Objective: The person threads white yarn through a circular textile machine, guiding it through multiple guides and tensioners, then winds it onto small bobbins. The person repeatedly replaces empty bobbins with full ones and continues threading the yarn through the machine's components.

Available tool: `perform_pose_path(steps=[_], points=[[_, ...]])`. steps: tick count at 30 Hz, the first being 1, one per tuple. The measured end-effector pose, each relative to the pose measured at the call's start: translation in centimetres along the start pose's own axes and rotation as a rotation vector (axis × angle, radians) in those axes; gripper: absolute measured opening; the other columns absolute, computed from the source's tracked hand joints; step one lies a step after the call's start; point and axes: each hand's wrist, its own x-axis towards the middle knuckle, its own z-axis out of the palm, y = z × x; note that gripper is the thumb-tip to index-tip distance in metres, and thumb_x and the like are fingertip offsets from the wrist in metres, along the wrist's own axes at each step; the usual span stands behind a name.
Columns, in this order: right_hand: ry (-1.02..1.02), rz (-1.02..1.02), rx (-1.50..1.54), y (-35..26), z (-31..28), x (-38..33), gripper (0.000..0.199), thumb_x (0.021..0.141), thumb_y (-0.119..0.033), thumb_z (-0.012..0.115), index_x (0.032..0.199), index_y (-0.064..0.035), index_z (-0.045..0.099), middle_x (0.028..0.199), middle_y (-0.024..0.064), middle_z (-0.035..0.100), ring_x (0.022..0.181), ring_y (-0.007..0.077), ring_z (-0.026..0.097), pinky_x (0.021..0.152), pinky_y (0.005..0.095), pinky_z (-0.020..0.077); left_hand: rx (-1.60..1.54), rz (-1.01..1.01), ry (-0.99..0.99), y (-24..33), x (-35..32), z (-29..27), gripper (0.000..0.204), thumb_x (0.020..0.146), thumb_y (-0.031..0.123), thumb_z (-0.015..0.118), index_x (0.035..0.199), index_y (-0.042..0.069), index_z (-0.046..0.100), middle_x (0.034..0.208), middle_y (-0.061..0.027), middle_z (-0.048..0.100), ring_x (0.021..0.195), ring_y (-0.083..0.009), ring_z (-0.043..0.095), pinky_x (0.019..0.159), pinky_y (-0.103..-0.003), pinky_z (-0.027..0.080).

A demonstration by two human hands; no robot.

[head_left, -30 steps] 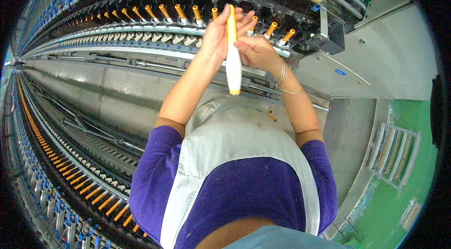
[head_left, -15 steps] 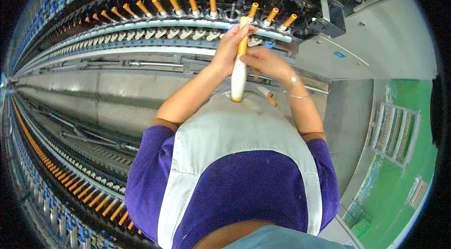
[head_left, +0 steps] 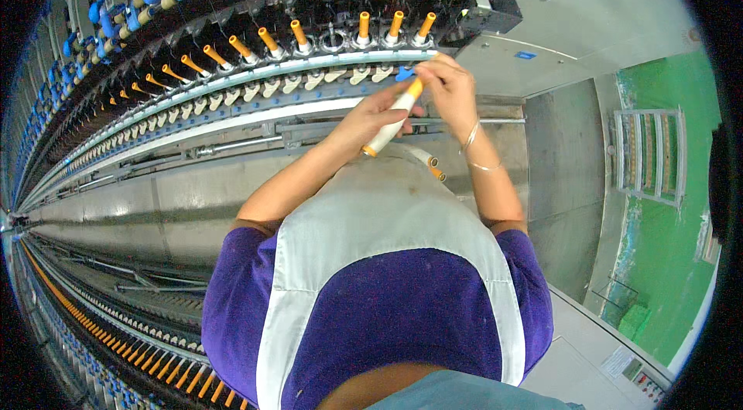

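Observation:
A yarn bobbin (head_left: 393, 128), an orange tube with white yarn wound on its lower part, slants in front of my apron. My left hand (head_left: 370, 117) is closed round the wound yarn. At the upper end, the fingers of my right hand (head_left: 450, 89) are pinched together by the bare orange tip; any thread between them is too fine to see. Beyond my hands runs a row of spindles with orange tubes (head_left: 364, 27), a little white yarn at their bases. One bare spindle (head_left: 333, 37) stands among them.
Two more bobbins (head_left: 432, 162) poke out at the front of my apron (head_left: 371, 193). A pale rail (head_left: 271, 70) runs before the spindles. Behind me on the left stands another row of orange tubes (head_left: 174, 371). A grey machine cabinet (head_left: 569, 39) and a metal rack (head_left: 650, 155) are at right.
The bobbin has tilted, its top now leaning right. My left hand has slid down onto the yarn, and my right hand has risen to the tip. The view has shifted along the machine.

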Motion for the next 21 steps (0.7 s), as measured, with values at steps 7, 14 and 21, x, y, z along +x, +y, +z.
perform_pose_path(steps=[7, 14, 21], points=[[-0.191, 0.353, 0.354, -0.1, 0.1, 0.3, 0.023, 0.093, -0.026, 0.060, 0.096, -0.0037, 0.067, 0.070, -0.0052, 0.052, 0.059, 0.0037, 0.045, 0.050, 0.0204, 0.0354, 0.879, 0.439, 0.357, 1.1, 3.0, 0.6, 0.067, 0.080, 0.001, 0.069, 0.141, 0.011, 0.043, 0.115, -0.0040, 0.061, 0.093, -0.0103, 0.056, 0.084, -0.025, 0.046], [-0.110, -0.124, 0.055, -1.6, -1.4, 4.3, 0.015, 0.083, -0.013, 0.065, 0.087, 0.0016, 0.064, 0.075, 0.0123, 0.062, 0.065, 0.0247, 0.061, 0.061, 0.0338, 0.0481, 0.847, 0.438, 0.344, 3.7, 3.4, 1.3, 0.069, 0.080, 0.016, 0.070, 0.142, 0.014, 0.040, 0.097, -0.0134, 0.065, 0.074, -0.0217, 0.063, 0.068, -0.033, 0.050], [0.189, -0.376, -0.528, -1.7, -5.5, 7.0, 0.010, 0.082, -0.012, 0.068, 0.079, -0.0032, 0.066, 0.073, 0.0105, 0.059, 0.061, 0.0270, 0.059, 0.054, 0.0353, 0.0462, 1.478, 0.233, 0.410, 6.8, 3.7, 2.9, 0.109, 0.075, 0.036, 0.074, 0.148, 0.004, 0.000, 0.088, -0.0216, 0.066, 0.075, -0.0402, 0.065, 0.067, -0.045, 0.052]])
